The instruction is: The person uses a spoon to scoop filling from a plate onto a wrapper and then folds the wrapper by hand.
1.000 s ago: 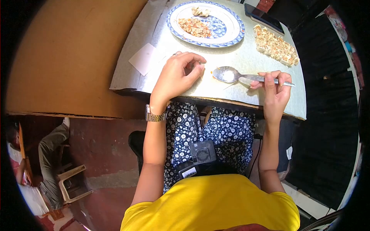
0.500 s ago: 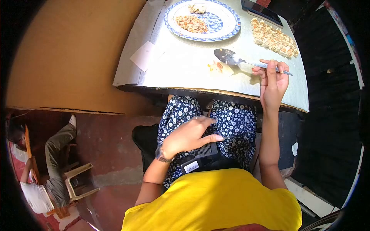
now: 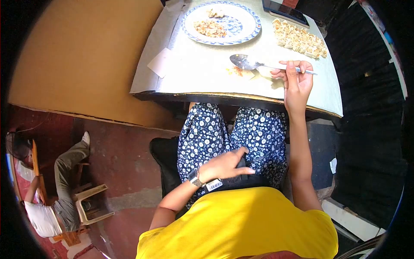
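Note:
My right hand (image 3: 297,84) grips a metal spoon (image 3: 244,62) by its handle, the bowl pointing left above the table. Beneath the spoon's bowl, a thin pale wrapper (image 3: 246,76) lies with some orange-flecked filling on it. My left hand (image 3: 224,167), a watch on its wrist, is over my lap at the waist, thumb and fingers apart. It is right by a black device with a barcode label (image 3: 214,185); contact is hard to judge. An oval blue-and-white plate (image 3: 254,28) holds chopped filling (image 3: 210,29) and a pale lump (image 3: 215,13).
Rows of small filled dumplings (image 3: 299,39) stand at the table's right. Behind them lies a phone (image 3: 286,13). A square of pale paper (image 3: 159,63) is on the left of the table (image 3: 194,82). At far left, a person (image 3: 47,216) sits near a beige plastic chair (image 3: 92,190).
My left hand has moved down toward my waist, its thumb and fingers still apart. The spoon stays in my right hand above the wrapper. The whole view has shifted slightly.

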The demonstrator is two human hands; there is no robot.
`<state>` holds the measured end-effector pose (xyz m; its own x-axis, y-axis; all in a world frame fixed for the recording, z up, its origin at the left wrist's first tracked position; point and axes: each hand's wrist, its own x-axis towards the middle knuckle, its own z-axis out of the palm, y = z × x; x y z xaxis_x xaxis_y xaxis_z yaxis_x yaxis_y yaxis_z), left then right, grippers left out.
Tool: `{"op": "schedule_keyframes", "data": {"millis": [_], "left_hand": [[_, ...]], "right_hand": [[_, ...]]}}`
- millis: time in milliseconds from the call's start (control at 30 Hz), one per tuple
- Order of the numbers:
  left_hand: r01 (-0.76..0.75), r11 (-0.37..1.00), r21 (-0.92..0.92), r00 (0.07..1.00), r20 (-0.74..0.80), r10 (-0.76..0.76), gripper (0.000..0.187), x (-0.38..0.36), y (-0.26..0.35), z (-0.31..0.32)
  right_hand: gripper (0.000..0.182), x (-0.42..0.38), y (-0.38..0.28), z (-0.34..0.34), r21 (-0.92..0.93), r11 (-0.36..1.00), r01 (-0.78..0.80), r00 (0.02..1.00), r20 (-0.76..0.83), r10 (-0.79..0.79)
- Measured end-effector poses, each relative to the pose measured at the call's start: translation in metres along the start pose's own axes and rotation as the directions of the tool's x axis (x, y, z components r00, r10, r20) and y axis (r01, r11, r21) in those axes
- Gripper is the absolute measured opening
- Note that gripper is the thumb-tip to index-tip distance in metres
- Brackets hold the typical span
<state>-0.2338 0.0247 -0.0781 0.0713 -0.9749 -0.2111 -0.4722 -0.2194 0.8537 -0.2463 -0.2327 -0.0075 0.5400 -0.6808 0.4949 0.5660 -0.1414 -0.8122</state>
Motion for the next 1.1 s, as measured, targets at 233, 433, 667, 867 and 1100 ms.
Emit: {"op": "schedule_keyframes", "data": {"millis": [233, 433, 667, 867, 1100], "left_hand": [[-0.152, 0.878, 0.454, 0.973, -0.087, 0.213, 0.060, -0.011, 0.009, 0.045], [-0.219, 0.851, 0.478, 0.943, -0.119, 0.310, 0.061, -0.011, 0.000, 0.052], [-0.298, 0.951, 0.087, 0.934, -0.180, 0.309, 0.040, -0.010, 0.011, -0.027], [-0.119, 0.979, 0.165, 0.622, -0.757, 0.203, 0.020, -0.017, 0.028, -0.127], [0.062, 0.863, 0.501, 0.568, -0.729, 0.382, 0.021, 0.053, 0.004, -0.194]], "right_hand": [[0.022, -0.001, 0.000, 0.003, 0.010, 1.000, 0.005, 1.000, 0.007, -0.005], [0.023, -0.002, 0.001, 0.003, -0.014, 1.000, 0.017, 1.000, 0.009, -0.017], [0.023, -0.002, 0.003, 0.000, -0.048, 0.994, 0.102, 0.994, -0.023, -0.103], [0.024, -0.008, -0.027, 0.007, -0.135, 0.991, 0.023, 1.000, -0.002, -0.023], [0.025, -0.032, -0.038, 0.026, -0.232, 0.972, 0.029, 0.998, 0.053, -0.018]]}}
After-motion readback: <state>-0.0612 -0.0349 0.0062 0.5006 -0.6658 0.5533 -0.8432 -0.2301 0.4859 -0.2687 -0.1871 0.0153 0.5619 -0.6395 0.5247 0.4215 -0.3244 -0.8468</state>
